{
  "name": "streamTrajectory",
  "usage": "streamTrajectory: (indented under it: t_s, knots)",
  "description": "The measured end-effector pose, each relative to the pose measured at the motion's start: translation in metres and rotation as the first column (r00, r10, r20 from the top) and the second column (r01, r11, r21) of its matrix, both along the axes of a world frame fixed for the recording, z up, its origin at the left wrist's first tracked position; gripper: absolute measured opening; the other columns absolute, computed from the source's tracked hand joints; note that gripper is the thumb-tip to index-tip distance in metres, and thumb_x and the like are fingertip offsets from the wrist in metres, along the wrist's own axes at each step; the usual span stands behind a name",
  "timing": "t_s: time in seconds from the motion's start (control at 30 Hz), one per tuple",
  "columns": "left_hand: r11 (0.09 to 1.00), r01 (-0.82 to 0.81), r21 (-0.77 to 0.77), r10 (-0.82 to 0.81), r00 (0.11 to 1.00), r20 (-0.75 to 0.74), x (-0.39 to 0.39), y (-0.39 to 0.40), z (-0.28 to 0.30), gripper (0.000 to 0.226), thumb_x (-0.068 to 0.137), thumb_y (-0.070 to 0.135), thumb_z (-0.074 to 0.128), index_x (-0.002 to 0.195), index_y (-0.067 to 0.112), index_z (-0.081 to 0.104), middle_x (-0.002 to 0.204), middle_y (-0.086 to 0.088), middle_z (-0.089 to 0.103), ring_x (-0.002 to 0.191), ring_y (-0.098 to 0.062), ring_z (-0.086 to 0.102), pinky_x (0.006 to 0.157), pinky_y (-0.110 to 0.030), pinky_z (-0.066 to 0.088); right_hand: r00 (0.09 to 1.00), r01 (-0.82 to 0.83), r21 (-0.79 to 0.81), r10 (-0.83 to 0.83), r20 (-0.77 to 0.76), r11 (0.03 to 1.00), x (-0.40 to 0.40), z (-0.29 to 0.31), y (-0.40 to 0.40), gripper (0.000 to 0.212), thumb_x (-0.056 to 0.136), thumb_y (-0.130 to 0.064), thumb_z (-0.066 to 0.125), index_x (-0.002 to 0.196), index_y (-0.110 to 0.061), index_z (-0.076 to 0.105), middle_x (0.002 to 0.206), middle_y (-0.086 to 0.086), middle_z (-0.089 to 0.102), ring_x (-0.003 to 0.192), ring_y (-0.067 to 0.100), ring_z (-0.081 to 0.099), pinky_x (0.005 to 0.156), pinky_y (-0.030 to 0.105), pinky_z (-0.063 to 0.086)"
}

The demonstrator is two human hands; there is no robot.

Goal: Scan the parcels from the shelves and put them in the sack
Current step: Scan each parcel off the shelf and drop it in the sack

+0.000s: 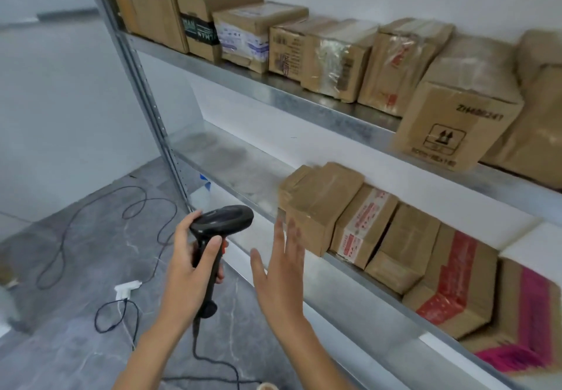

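1. Step in hand – picking the next parcel off the lower shelf (343, 294); nothing is being scanned yet, by the look of it.
2. Left hand (188, 263) is gripping the scanner (220, 225) by its handle, fingers curled round it, thumb on the side; head is pointing right, toward the boxes.
3. Right hand (281, 271) is reaching flat, fingers straight and spread wide, holding nothing; fingertips are just beside the end box (319, 204) – contact unclear, blurred.
4. End box is sitting at the left end of the lower row, plain brown cardboard, taped, slightly tilted, leaning on the red-taped box (363, 225).
5. More parcels are lining the upper shelf (304, 97), edge to edge.
6. Next move is likely calling for closing the fingers round the end box, pulling it clear of its neighbour, then finding a label for the scanner – no label showing from here.
7. Sack is not in view.
8. Scanner cable (100, 222) is trailing over the floor – likely a snag risk.
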State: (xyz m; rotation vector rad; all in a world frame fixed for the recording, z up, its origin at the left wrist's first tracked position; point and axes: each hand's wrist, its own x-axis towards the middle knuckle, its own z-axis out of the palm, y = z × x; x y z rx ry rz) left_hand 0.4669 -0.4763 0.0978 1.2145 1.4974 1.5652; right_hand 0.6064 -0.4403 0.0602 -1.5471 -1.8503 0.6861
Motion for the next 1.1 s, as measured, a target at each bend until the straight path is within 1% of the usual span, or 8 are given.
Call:
streamTrajectory:
  t_s: [0.2, 0.37, 0.5, 0.63, 0.77, 0.93, 1.0, 1.1]
  knots:
    - [0.999, 0.034, 0.011, -0.033, 0.998, -0.060, -0.009, 0.060, 0.001, 0.042, 0.090, 0.035, 0.058, 0.126, 0.052, 0.044, 0.084, -0.007, 0.068, 0.054, -0.024, 0.058, 0.053, -0.036, 0.052, 0.992, -0.004, 0.057, 0.011, -0.125, 0.998, -0.025, -0.010, 0.054, 0.062, 0.105, -0.048, 0.034, 0.153, -0.039, -0.004, 0.161, -0.018, -0.015, 0.143, -0.008, -0.027, 0.126, 0.032, 0.001]
    - [0.999, 0.028, 0.023, -0.028, 1.000, 0.008, -0.027, 0.099, -0.012, 0.037, 0.095, 0.036, 0.058, 0.128, 0.048, 0.045, 0.088, -0.009, 0.069, 0.052, -0.028, 0.056, 0.051, -0.035, 0.051, 0.994, 0.058, 0.008, -0.058, -0.090, 0.998, -0.033, -0.017, 0.084, 0.059, 0.106, -0.049, 0.031, 0.149, -0.046, -0.008, 0.161, -0.021, -0.017, 0.147, -0.005, -0.022, 0.122, 0.021, -0.002]
    - [0.996, 0.089, 0.014, -0.090, 0.995, 0.040, -0.036, 0.143, -0.023, 0.036, 0.098, 0.030, 0.058, 0.127, 0.049, 0.046, 0.087, -0.012, 0.068, 0.051, -0.027, 0.055, 0.050, -0.033, 0.050, 0.988, 0.129, -0.018, -0.130, -0.082, 0.992, -0.040, -0.023, 0.119, 0.060, 0.106, -0.047, 0.032, 0.146, -0.047, -0.012, 0.161, -0.018, -0.018, 0.149, 0.001, -0.020, 0.112, 0.010, -0.013]
    - [0.978, 0.208, 0.009, -0.208, 0.977, 0.047, -0.048, 0.199, -0.031, 0.039, 0.096, 0.026, 0.055, 0.130, 0.042, 0.045, 0.085, -0.011, 0.067, 0.052, -0.031, 0.054, 0.050, -0.035, 0.050, 0.973, 0.219, -0.028, -0.221, -0.074, 0.975, -0.057, -0.031, 0.157, 0.062, 0.107, -0.044, 0.034, 0.153, -0.040, -0.008, 0.159, -0.017, -0.020, 0.146, 0.001, -0.027, 0.119, 0.021, -0.006]
    - [0.949, 0.314, 0.004, -0.314, 0.948, 0.054, -0.067, 0.263, -0.043, 0.038, 0.102, 0.015, 0.050, 0.130, 0.041, 0.044, 0.082, -0.008, 0.066, 0.050, -0.026, 0.051, 0.048, -0.032, 0.048, 0.937, 0.348, -0.101, -0.346, 0.039, 0.932, -0.073, -0.041, 0.205, 0.069, 0.107, -0.039, 0.036, 0.158, -0.028, -0.009, 0.161, -0.007, -0.027, 0.149, 0.014, -0.027, 0.123, 0.029, -0.005]
    - [0.878, 0.476, -0.042, -0.475, 0.879, 0.040, -0.101, 0.313, -0.055, 0.038, 0.102, 0.026, 0.053, 0.136, 0.037, 0.039, 0.084, -0.006, 0.066, 0.049, -0.026, 0.051, 0.049, -0.033, 0.048, 0.841, 0.540, -0.233, -0.511, 0.179, 0.808, -0.094, -0.059, 0.252, 0.073, 0.106, -0.038, 0.039, 0.159, -0.024, -0.009, 0.164, -0.002, -0.028, 0.151, 0.024, -0.025, 0.124, 0.042, 0.022]
    - [0.849, 0.525, -0.059, -0.523, 0.851, 0.042, -0.111, 0.326, -0.062, 0.039, 0.102, 0.028, 0.052, 0.138, 0.032, 0.038, 0.084, -0.007, 0.066, 0.049, -0.026, 0.051, 0.050, -0.035, 0.048, 0.771, 0.623, -0.251, -0.529, 0.355, 0.740, -0.091, -0.069, 0.270, 0.076, 0.105, -0.044, 0.038, 0.159, -0.020, -0.010, 0.165, 0.010, -0.023, 0.152, 0.034, -0.020, 0.125, 0.052, 0.009]
    - [0.800, 0.593, -0.097, -0.587, 0.805, 0.082, -0.123, 0.341, -0.071, 0.044, 0.097, 0.027, 0.050, 0.139, 0.028, 0.037, 0.085, -0.010, 0.066, 0.049, -0.028, 0.051, 0.050, -0.037, 0.047, 0.655, 0.724, -0.254, -0.522, 0.547, 0.642, -0.083, -0.075, 0.288, 0.082, 0.103, -0.048, 0.039, 0.159, -0.011, -0.008, 0.165, 0.025, -0.010, 0.152, 0.043, -0.008, 0.123, 0.052, 0.000]
